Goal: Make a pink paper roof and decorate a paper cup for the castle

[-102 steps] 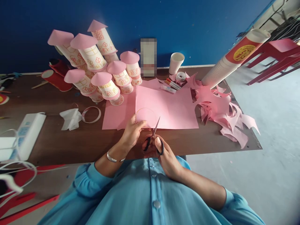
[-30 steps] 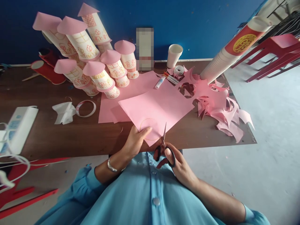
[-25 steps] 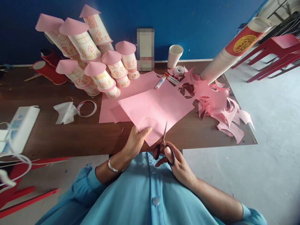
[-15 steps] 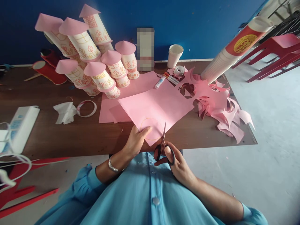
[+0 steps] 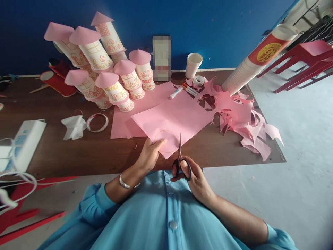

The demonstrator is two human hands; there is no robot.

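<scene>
My left hand [image 5: 150, 154] pinches the near left edge of a pink paper sheet [image 5: 179, 116], thumb on top and fingers beneath. A circle is drawn in a thin yellowish line near the sheet's closest corner, and my thumb overlaps its left side. In my right hand [image 5: 194, 177] is a pair of scissors [image 5: 180, 147] with black handles. Its blades point away from me at the sheet's near right edge, just right of the drawn circle. From this view the blades look nearly together. Another pink sheet [image 5: 121, 125] lies flat on the table underneath.
Paper-cup towers [image 5: 114, 92] with pink cone roofs stand at the back left. Pink scraps [image 5: 236, 107] are heaped on the right beside a long stack of cups [image 5: 241, 74]. Markers [image 5: 189, 90], a white cup [image 5: 194, 66], a tape roll [image 5: 97, 122] and a power strip [image 5: 26, 146] also lie around.
The scissors have shifted slightly left along the paper's edge, and the blades look closer together. My left hand keeps its hold on the sheet. The view has tilted up slightly.
</scene>
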